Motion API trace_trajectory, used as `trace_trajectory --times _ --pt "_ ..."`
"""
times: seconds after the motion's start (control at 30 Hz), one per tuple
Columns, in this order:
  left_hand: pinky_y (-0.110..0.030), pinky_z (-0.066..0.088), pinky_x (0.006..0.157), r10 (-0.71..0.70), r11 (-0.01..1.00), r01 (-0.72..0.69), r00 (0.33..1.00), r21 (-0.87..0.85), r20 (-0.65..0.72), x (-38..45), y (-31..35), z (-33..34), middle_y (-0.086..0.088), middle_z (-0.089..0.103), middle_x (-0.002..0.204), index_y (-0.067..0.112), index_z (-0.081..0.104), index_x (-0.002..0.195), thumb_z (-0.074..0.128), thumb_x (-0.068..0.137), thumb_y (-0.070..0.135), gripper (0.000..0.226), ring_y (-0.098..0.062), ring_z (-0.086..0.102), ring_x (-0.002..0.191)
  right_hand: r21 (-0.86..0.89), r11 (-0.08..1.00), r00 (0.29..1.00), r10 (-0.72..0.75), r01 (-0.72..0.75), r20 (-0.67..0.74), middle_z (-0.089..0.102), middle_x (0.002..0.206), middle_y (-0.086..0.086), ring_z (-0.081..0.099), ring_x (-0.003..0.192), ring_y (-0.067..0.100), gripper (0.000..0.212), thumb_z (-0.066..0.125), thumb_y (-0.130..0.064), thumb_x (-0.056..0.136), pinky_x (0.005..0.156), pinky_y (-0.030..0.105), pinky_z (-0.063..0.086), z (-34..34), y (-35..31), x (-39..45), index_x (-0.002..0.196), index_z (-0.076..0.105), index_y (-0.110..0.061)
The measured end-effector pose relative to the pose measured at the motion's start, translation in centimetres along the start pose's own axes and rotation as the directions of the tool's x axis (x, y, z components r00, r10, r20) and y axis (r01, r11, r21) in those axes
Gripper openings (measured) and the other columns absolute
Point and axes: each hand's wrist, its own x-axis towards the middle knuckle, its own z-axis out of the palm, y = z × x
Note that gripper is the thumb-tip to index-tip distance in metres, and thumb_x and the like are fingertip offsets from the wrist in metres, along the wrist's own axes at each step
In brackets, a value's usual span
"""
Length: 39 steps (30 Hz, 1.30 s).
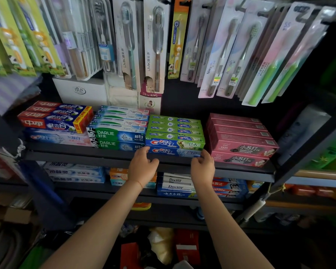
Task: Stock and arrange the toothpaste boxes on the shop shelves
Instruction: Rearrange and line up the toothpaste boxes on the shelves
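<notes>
A blue Crest toothpaste box [173,151] lies at the front edge of the dark middle shelf [105,155], under a stack of green Crest boxes [175,131]. My left hand [143,167] holds the box's left end, fingers curled at its corner and thumb below. My right hand [202,167] holds its right end the same way. Left of this stack are Darlie boxes [116,135]. Further left, red and blue boxes [54,118] sit on a pale Crest box [58,138]. Pink baking soda boxes [241,140] stand to the right.
Toothbrush packs [155,45] hang above the shelf. A white box [81,92] stands behind the rows. The lower shelf [124,189] holds more toothpaste, including Doctor boxes [176,183]. A black upright [299,152] slants down at the right. Red packets [187,247] and bags lie on the floor.
</notes>
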Motion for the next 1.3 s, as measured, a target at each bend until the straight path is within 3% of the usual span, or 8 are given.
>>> trace_trajectory --times 0.33,0.47,0.57,0.67,0.8,0.93,1.1,1.3 --pt "-0.031 0.045 0.079 -0.007 1.000 0.007 1.000 0.014 0.000 -0.2 0.4 -0.2 -0.001 0.050 0.135 0.020 0.044 0.143 0.057 0.092 0.024 0.052 -0.007 0.059 0.079 0.005 1.000 1.000 -0.002 0.002 0.013 0.045 0.142 0.001 0.055 0.116 0.017 0.052 0.049 -0.010 0.095 0.096 0.038 0.051 -0.2 0.0 0.0 0.147 0.042 -0.012" --pt "-0.030 0.043 0.080 -0.006 1.000 0.006 1.000 0.001 0.013 -0.1 0.3 -0.3 0.002 0.049 0.136 0.020 0.044 0.143 0.057 0.093 0.024 0.051 -0.006 0.058 0.081 -0.031 1.000 1.000 -0.007 0.006 -0.018 0.042 0.140 0.006 0.055 0.097 0.013 0.053 0.049 -0.008 0.095 0.082 0.028 0.045 0.0 -0.4 -0.3 0.147 0.039 -0.008" --pt "-0.028 0.041 0.080 -0.023 0.993 0.022 1.000 -0.117 -0.006 0.0 0.0 -0.9 0.004 0.052 0.131 0.021 0.049 0.138 0.057 0.094 0.019 0.045 -0.003 0.056 0.082 -0.079 0.986 0.980 -0.158 0.149 -0.119 0.039 0.127 0.013 0.045 0.074 0.007 0.050 0.052 0.003 0.089 0.061 0.021 0.039 0.9 -1.1 -1.3 0.137 0.038 -0.002" --pt "-0.028 0.045 0.083 -0.065 0.969 0.033 0.990 -0.243 -0.124 0.4 -1.0 -2.2 -0.001 0.056 0.124 0.018 0.056 0.128 0.056 0.094 0.013 0.034 0.000 0.054 0.085 -0.180 0.899 0.912 -0.409 0.399 -0.020 0.043 0.119 0.009 0.049 0.073 0.013 0.041 0.054 0.004 0.088 0.056 0.024 0.044 2.5 -2.2 -2.3 0.127 0.046 -0.005" --pt "-0.031 0.046 0.092 -0.176 0.929 0.079 0.954 -0.362 -0.244 1.0 -3.0 -4.8 -0.004 0.049 0.132 0.014 0.050 0.135 0.054 0.096 0.009 0.040 -0.007 0.054 0.096 -0.303 0.659 0.721 -0.666 0.688 0.190 0.054 0.111 0.008 0.056 0.090 0.024 0.031 0.059 0.000 0.085 0.074 0.041 0.053 6.2 -4.4 -2.4 0.115 0.062 -0.006" --pt "-0.044 0.042 0.108 -0.265 0.898 0.133 0.925 -0.421 -0.274 2.1 -5.5 -7.7 -0.007 0.033 0.150 0.014 0.032 0.152 0.055 0.095 0.012 0.062 -0.023 0.045 0.130 -0.405 0.438 0.584 -0.718 0.802 0.379 0.058 0.122 0.012 0.053 0.113 0.032 0.043 0.062 -0.007 0.082 0.094 0.047 0.046 9.8 -6.5 -2.7 0.125 0.059 -0.005" --pt "-0.046 0.032 0.116 -0.239 0.895 0.147 0.955 -0.421 -0.174 2.9 -7.4 -9.5 -0.002 0.017 0.161 0.022 0.024 0.156 0.054 0.096 0.018 0.068 -0.026 0.039 0.138 -0.472 0.360 0.584 -0.626 0.805 0.517 0.044 0.146 0.011 0.039 0.135 0.031 0.055 0.056 -0.014 0.090 0.113 0.048 0.030 12.1 -7.8 -2.5 0.143 0.045 -0.007" --pt "-0.049 0.035 0.114 -0.177 0.908 0.095 0.970 -0.407 -0.166 3.0 -7.9 -9.7 0.000 0.026 0.155 0.026 0.033 0.152 0.056 0.092 0.017 0.065 -0.028 0.040 0.135 -0.515 0.340 0.598 -0.625 0.787 0.501 0.046 0.146 0.015 0.039 0.137 0.034 0.059 0.060 -0.013 0.089 0.113 0.050 0.030 12.6 -7.3 -2.7 0.144 0.044 -0.003"
